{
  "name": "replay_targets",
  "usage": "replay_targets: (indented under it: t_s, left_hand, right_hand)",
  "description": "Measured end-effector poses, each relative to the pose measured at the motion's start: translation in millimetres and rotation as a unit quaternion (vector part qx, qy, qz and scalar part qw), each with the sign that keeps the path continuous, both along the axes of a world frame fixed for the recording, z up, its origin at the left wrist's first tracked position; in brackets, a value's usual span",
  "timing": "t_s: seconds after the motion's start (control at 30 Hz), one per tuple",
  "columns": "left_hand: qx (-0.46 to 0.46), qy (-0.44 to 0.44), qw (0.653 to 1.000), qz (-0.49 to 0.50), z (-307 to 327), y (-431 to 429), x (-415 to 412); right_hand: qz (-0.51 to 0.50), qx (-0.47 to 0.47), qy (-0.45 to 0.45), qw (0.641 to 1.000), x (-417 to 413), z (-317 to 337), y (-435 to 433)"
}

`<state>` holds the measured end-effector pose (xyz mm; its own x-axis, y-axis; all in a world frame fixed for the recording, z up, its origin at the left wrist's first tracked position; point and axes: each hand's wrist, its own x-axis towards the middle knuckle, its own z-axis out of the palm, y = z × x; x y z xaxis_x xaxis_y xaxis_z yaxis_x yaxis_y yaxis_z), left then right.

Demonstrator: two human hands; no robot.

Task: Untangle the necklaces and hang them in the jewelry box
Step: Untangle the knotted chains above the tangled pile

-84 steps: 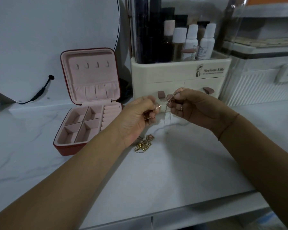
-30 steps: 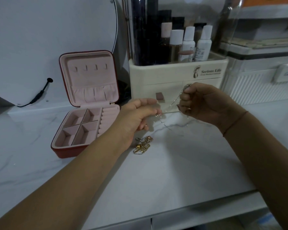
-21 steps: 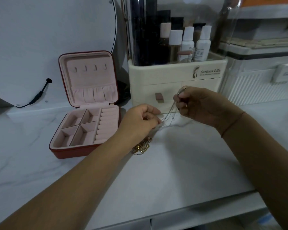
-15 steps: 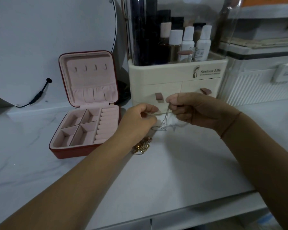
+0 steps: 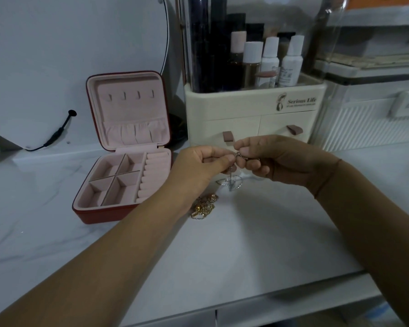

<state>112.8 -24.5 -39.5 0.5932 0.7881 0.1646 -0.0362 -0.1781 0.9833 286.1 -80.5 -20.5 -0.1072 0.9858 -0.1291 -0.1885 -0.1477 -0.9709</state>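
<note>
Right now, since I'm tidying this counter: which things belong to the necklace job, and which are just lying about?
Job: silver necklace, pinched between left hand and right hand; gold necklace tangle on the counter; open jewelry box, its lid hooks bare.
Lying about: cosmetics organizer with bottles; round mirror; black cable; clear storage case.

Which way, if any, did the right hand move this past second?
Yes, downward. A second ago the right hand covered the right drawer tab; now, pinching the necklace, it sits below that tab.
</note>
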Motion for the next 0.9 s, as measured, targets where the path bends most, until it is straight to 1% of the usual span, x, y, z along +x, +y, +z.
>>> replay_targets:
  t_s: [0.07,0.23,0.33,0.5,0.67,0.77,0.9]
  left_hand:
    - [0.006,0.009,1.000,0.002,0,0,1]
    - [-0.035,0.014,0.999,-0.001,-1,1,3]
    - [-0.053,0.013,0.998,-0.006,-1,0,3]
    - [-0.095,-0.006,0.995,-0.010,0,0,4]
    - [-0.112,0.001,0.993,-0.025,0,0,4]
    - [-0.128,-0.006,0.991,-0.031,0,0,4]
    - [-0.128,-0.007,0.991,-0.036,0,0,3]
  right_hand:
    - [0.009,-0.002,-0.001,1.000,0,0,0]
    - [0.034,0.026,0.063,0.997,5,-4,3]
    - [0.029,0.034,0.044,0.998,7,-5,3]
    - [0.021,0.037,-0.030,0.999,7,-7,4]
    - [0.007,0.050,-0.026,0.998,5,-9,6]
    - [0.015,0.062,-0.026,0.998,1,-9,5]
    - [-0.003,0.064,-0.027,0.998,-1,-9,5]
